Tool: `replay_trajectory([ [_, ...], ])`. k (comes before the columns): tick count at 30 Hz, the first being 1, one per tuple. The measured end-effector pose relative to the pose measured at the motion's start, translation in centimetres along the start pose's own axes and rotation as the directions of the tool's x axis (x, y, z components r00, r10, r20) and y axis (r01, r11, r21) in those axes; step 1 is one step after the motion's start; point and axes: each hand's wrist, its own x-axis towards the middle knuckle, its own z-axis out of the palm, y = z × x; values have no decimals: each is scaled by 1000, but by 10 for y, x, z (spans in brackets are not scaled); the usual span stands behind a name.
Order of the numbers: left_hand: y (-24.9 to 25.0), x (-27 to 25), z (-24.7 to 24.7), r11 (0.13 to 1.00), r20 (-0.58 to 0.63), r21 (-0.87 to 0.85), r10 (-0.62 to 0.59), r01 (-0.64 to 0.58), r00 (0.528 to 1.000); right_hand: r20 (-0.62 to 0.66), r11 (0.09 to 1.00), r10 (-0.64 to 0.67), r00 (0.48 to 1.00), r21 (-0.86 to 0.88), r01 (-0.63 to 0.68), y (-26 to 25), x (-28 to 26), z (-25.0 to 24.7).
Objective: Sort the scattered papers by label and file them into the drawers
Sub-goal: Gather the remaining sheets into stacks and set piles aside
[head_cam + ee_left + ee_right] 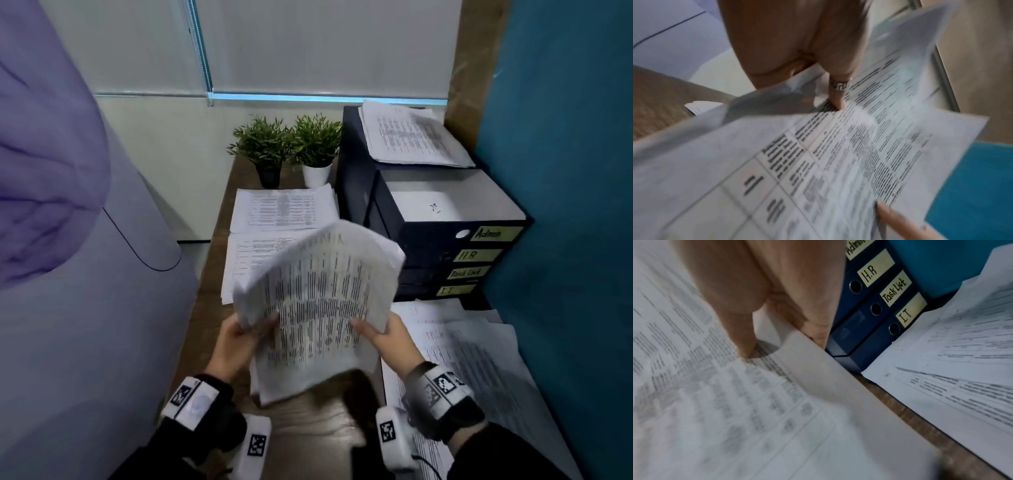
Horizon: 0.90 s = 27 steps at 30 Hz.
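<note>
Now paper stack [318, 301] between both grips.

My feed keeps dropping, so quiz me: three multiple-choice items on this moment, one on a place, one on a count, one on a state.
1. Where does the Admin drawer sit in the drawer unit?
A top
B bottom
C second from the bottom

2. How many potted plants stand on the desk?
A one
B two
C four

3. What state is the Admin drawer in?
A shut
B pulled open
C taken off the desk

Answers:
1 A: its label lies above H.R, Task List and I.T.
2 B: a dark pot and a white pot.
3 B: it juts forward, white inside showing.
</note>
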Motion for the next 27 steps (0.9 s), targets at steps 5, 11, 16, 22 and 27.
replay_trajectory([
  [5,-39,8,-33,953,94,51,-301,297,949,110,967,141,984,-226,-113,15,0,-3],
  [11,-107,-8,-62,763,-7,447,-519,467,855,233,840,320,918,-519,-161,68,-8,32],
  [16,-106,-20,-62,725,-150,537,-421,431,895,187,811,377,907,-540,-225,88,-6,56],
  [22,-116,-10,-65,598,-123,694,-451,402,884,187,793,379,906,-571,-214,89,-2,56],
  [27,-117,-7,-70,533,-121,754,-461,383,879,105,759,351,930,-613,-217,88,3,59],
])
